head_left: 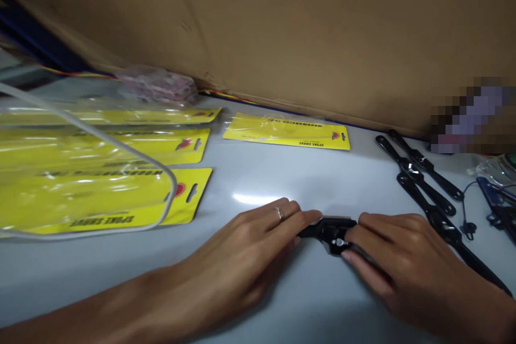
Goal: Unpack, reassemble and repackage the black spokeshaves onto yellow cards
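Note:
A black spokeshave point(332, 234) with a silver screw at its middle lies between my two hands, just over the table. My left hand point(262, 242), with a ring on one finger, is closed around its left handle. On the other side my right hand point(407, 258) grips the right end, thumb and fingers close to the screw. Both handles are mostly covered by my fingers. Several more black spokeshaves point(427, 172) lie slantwise on the table beyond my right hand.
Yellow blister packs point(189, 193) marked SPOKE SHAVE lie at the left, under a white cable point(121, 148). Another yellow pack point(282, 130) is at the back, near a brown cardboard wall point(302, 37). A plastic bag point(157, 86) sits at the back left; dark tools point(500, 204) lie far right.

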A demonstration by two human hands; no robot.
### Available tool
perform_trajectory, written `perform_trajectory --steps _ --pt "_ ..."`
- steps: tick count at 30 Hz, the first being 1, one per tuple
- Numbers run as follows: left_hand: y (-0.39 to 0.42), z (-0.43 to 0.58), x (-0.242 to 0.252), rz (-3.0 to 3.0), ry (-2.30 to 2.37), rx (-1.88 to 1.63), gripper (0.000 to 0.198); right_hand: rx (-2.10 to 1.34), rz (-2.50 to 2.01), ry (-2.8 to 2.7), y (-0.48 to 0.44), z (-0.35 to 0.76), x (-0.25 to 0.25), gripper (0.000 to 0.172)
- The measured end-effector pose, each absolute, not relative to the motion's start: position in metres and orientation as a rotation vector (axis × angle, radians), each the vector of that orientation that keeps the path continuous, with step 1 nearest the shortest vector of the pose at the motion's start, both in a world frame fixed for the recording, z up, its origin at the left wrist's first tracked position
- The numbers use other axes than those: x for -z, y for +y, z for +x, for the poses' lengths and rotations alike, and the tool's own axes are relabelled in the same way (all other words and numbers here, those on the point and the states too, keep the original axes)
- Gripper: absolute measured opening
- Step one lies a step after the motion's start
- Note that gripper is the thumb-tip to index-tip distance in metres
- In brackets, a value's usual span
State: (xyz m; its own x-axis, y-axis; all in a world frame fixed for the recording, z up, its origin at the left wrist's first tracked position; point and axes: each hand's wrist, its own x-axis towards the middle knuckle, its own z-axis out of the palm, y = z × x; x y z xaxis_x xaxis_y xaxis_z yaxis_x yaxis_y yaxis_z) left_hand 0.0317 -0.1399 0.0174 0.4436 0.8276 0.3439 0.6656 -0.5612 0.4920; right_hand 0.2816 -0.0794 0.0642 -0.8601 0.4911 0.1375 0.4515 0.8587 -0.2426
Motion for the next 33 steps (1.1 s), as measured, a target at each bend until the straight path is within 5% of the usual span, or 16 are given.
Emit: perform_trajectory --steps 5,8,11,22,33 --pt "-0.140 0.033 -0.017 2.414 1.282 -0.822 0.056 -0.759 -0.718 -2.750 -0.084 0.283 -0.073 0.028" --pt "-0.141 0.033 -0.017 2.436 1.293 -0.830 0.055 -0.522 -0.729 -2.687 -0.081 0.283 -0.070 0.019" --pt "-0.140 0.033 -0.016 2.448 1.290 -0.841 0.055 -0.376 -0.697 -2.770 -0.078 0.282 -0.064 0.037" --pt "-0.139 0.032 -0.020 2.433 1.289 -0.810 0.057 -0.116 -0.914 -2.949 -0.069 0.290 -0.063 0.040" --pt "-0.141 0.032 -0.020 2.438 1.323 -0.785 0.043 0.104 -0.815 -2.970 -0.068 0.283 -0.058 0.027"
